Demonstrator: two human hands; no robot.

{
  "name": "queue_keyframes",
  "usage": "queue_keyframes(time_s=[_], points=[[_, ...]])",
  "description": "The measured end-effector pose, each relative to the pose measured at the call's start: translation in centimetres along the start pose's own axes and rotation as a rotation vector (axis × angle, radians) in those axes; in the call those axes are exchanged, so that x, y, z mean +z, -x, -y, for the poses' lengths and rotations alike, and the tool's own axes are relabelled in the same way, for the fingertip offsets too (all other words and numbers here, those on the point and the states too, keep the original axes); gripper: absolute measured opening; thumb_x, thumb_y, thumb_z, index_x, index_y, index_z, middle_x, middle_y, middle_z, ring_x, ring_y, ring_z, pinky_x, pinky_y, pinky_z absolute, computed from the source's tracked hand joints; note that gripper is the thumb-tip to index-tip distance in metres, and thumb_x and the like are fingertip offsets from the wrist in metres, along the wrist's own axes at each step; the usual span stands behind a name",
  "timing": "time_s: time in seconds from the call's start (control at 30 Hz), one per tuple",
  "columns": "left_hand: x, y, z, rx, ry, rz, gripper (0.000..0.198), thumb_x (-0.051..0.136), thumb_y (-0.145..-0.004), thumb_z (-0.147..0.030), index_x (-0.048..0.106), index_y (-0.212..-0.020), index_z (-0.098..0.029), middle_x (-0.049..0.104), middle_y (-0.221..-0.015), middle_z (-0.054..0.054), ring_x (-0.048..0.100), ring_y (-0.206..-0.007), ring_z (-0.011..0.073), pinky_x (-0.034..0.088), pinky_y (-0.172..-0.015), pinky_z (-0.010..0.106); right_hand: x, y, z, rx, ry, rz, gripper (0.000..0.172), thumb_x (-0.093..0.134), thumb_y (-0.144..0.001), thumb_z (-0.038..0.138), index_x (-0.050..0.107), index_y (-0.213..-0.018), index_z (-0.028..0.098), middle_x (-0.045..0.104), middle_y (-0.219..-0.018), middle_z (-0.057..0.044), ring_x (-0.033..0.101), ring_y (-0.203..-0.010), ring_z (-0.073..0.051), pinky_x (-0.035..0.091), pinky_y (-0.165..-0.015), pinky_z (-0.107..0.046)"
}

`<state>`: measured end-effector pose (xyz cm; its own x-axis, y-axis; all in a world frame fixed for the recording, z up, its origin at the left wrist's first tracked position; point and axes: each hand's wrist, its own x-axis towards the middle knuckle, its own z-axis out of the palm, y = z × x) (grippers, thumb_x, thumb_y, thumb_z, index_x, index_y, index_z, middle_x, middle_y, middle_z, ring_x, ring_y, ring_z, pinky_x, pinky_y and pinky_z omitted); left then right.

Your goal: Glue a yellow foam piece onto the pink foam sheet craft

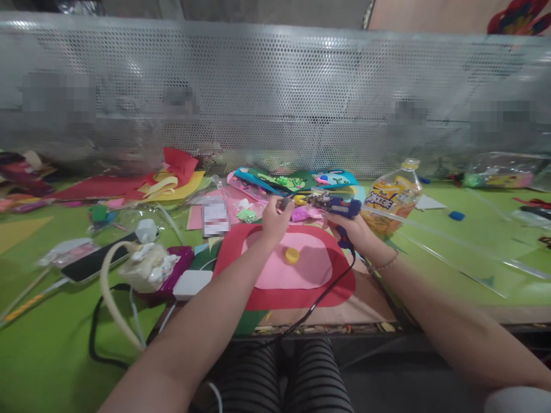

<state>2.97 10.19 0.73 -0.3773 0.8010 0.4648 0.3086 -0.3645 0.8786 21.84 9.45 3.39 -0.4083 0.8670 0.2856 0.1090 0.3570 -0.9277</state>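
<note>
In my right hand [346,226] is a blue glue gun [346,207], its nozzle pointing left and its dark cord trailing down over the mat. My left hand [275,219] pinches a small dark round piece [284,203] close to the nozzle. Below both hands lies a rounded pink and red sheet [286,295], with a yellow bottle cap [291,255] on its pink middle. Just beyond my hands are a bright pink piece [301,214], a small yellow piece [300,199] and a light green piece [247,215].
A plastic bottle with an orange label [390,198] stands right of the glue gun. On the left are a power strip [148,269], a phone [99,258] and a white charger [193,284]. Decorated blue and green felt [293,180] lies before a perforated metal screen [275,97].
</note>
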Motion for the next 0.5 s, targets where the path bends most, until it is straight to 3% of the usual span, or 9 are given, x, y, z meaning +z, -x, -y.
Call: queue_keyframes(time_s=[0.1,0.2,0.3,0.5], points=[[0.2,-0.5,0.1,-0.357,0.535,0.127,0.021,0.054,-0.075,-0.037,0.048,-0.071,-0.018,0.046,-0.057,-0.004,0.035,-0.041,0.0043,0.026,-0.041,0.019,0.0,0.0,-0.2,-0.031,-0.003,0.014,0.032,0.054,-0.075,0.045,0.056,-0.064,0.015,0.042,-0.041,0.005,0.04,-0.038,-0.008,0.03,-0.042,-0.024],[0.0,-0.6,-0.3,-0.602,0.892,0.286,0.023,0.054,-0.075,-0.037,0.048,-0.069,-0.016,0.045,-0.054,-0.004,0.031,-0.037,0.003,0.022,-0.036,0.018,0.1,0.1,-0.2,-0.055,0.022,0.051,0.032,0.054,-0.074,0.046,0.055,-0.064,0.015,0.043,-0.041,0.005,0.04,-0.038,-0.009,0.031,-0.043,-0.025],[-0.4,-0.5,-0.8,-0.681,1.024,0.4,0.022,0.052,-0.075,-0.035,0.048,-0.067,-0.016,0.045,-0.053,-0.002,0.032,-0.037,0.004,0.026,-0.036,0.018,0.3,0.3,-0.1,-0.036,0.07,0.059,0.033,0.054,-0.073,0.048,0.055,-0.064,0.016,0.043,-0.042,0.004,0.039,-0.039,-0.009,0.031,-0.043,-0.025],[-0.6,-0.4,-0.8,-0.717,1.058,0.569,0.027,0.047,-0.077,-0.037,0.044,-0.059,-0.016,0.039,-0.05,-0.002,0.029,-0.039,0.005,0.027,-0.038,0.02,0.4,0.4,-0.1,-0.004,0.158,0.065,0.033,0.056,-0.071,0.048,0.054,-0.061,0.017,0.043,-0.041,0.004,0.039,-0.039,-0.008,0.03,-0.043,-0.024]])
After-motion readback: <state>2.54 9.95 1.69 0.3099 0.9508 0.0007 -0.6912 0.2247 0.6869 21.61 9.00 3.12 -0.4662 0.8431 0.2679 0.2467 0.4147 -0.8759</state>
